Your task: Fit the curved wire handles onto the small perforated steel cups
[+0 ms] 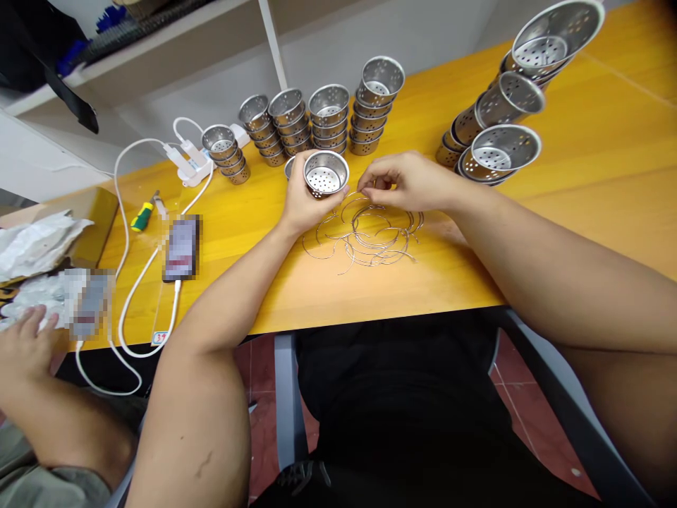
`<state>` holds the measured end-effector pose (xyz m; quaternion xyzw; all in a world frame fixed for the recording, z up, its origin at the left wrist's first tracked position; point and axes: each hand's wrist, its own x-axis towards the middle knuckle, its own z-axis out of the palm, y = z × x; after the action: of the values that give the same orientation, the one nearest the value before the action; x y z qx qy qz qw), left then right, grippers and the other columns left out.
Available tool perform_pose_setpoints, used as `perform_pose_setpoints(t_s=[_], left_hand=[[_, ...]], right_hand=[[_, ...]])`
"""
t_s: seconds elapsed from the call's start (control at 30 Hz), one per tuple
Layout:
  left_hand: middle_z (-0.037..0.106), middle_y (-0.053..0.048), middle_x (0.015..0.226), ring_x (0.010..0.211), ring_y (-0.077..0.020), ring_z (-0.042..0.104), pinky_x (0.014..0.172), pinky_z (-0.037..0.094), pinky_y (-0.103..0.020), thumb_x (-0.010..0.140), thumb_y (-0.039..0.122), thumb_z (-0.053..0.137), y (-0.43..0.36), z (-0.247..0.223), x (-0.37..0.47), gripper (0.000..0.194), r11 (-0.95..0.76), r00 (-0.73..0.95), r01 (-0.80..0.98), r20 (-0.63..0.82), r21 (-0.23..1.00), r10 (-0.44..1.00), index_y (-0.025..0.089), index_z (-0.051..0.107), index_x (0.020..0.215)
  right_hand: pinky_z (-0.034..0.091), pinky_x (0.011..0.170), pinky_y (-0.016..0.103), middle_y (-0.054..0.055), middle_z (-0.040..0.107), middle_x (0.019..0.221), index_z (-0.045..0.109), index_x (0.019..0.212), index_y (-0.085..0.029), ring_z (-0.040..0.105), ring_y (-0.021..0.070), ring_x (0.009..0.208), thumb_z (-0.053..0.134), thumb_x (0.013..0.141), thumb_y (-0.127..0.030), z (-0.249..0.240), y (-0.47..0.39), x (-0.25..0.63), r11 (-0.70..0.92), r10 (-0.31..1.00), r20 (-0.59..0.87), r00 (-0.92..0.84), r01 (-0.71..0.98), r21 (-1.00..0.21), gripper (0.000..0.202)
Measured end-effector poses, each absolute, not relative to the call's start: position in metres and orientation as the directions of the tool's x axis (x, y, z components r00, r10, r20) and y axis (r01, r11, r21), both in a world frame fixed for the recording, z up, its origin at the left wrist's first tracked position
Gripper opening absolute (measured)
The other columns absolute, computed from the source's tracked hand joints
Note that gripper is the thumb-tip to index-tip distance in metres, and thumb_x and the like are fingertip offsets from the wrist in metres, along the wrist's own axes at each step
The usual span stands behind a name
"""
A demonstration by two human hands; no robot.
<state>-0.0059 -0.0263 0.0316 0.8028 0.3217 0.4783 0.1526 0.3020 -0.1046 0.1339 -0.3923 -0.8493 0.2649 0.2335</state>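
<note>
A perforated metal cup [326,173] is gripped in my left hand [307,201], its open mouth facing up toward me. Just right of it, my right hand [405,182] is pinched closed on a thin wire, above a loose pile of curved wires [378,243] on the yellow table. Part of another metal rim shows behind my left fingers. Stacks of the same cups [328,116] stand beyond my hands, near the wall. More stacked cups [502,152], some leaning, are past my right forearm.
A phone [181,248] on a white cable and a green-yellow screwdriver [142,216] lie to the left. A power strip [193,166] sits behind them. Another person's hand [29,346] is at the far left, beside a second phone [91,305] and plastic bags [39,243].
</note>
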Motion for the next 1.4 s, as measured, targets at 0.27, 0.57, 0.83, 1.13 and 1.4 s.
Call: perform_pose_setpoints(t_s=[0.27,0.57,0.83,1.13,1.4], left_hand=[[0.073,-0.011,0.164,0.163,-0.0401,0.075,0.151,0.055,-0.069,0.094,0.101,0.093,-0.012,0.020,-0.006,0.113,-0.778,0.316,0.308,0.712,0.548,0.627,0.040,0.045,0.177],[0.066,-0.015,0.176,0.168,-0.0412,0.071,0.148,0.056,-0.065,0.108,0.099,0.075,-0.010,0.019,-0.009,0.103,-0.826,0.353,0.276,0.748,0.491,0.562,0.040,0.043,0.186],[0.078,-0.010,0.151,0.148,-0.0351,0.081,0.144,0.062,-0.065,0.094,0.101,0.095,-0.028,0.032,-0.002,0.101,-0.771,0.300,0.293,0.711,0.566,0.636,0.033,0.060,0.161],[0.069,-0.014,0.170,0.164,-0.0409,0.074,0.149,0.057,-0.067,0.094,0.100,0.095,-0.017,0.020,-0.002,0.117,-0.788,0.378,0.295,0.691,0.541,0.616,0.039,0.048,0.181],[0.065,-0.015,0.170,0.161,-0.0405,0.074,0.145,0.058,-0.065,0.091,0.104,0.093,-0.028,0.018,0.004,0.128,-0.801,0.462,0.305,0.656,0.515,0.597,0.040,0.037,0.186]], right_hand=[[0.061,0.080,0.048,0.007,0.080,0.091,0.086,0.119,-0.028,0.071,0.0301,0.082,0.088,0.109,-0.068,0.115,-0.091,0.307,0.532,0.816,0.275,-0.508,0.477,-0.699,0.041],[0.039,0.069,0.042,-0.010,0.059,0.062,0.061,0.115,-0.030,0.048,0.0187,0.059,0.079,0.092,0.000,0.121,-0.093,0.303,0.410,0.895,0.252,-0.368,0.453,-0.792,0.042],[0.049,0.071,0.044,0.005,0.074,0.086,0.068,0.111,-0.032,0.061,0.0244,0.077,0.087,0.114,-0.078,0.119,-0.099,0.293,0.486,0.870,0.416,-0.265,0.316,-0.815,0.050],[0.059,0.071,0.049,0.009,0.079,0.091,0.082,0.111,-0.031,0.066,0.0262,0.077,0.091,0.106,-0.096,0.112,-0.099,0.285,0.506,0.860,0.458,-0.223,0.258,-0.823,0.065],[0.061,0.073,0.045,0.007,0.080,0.089,0.093,0.112,-0.028,0.067,0.0256,0.076,0.098,0.109,-0.063,0.105,-0.095,0.278,0.548,0.836,0.495,-0.236,0.356,-0.757,0.035]])
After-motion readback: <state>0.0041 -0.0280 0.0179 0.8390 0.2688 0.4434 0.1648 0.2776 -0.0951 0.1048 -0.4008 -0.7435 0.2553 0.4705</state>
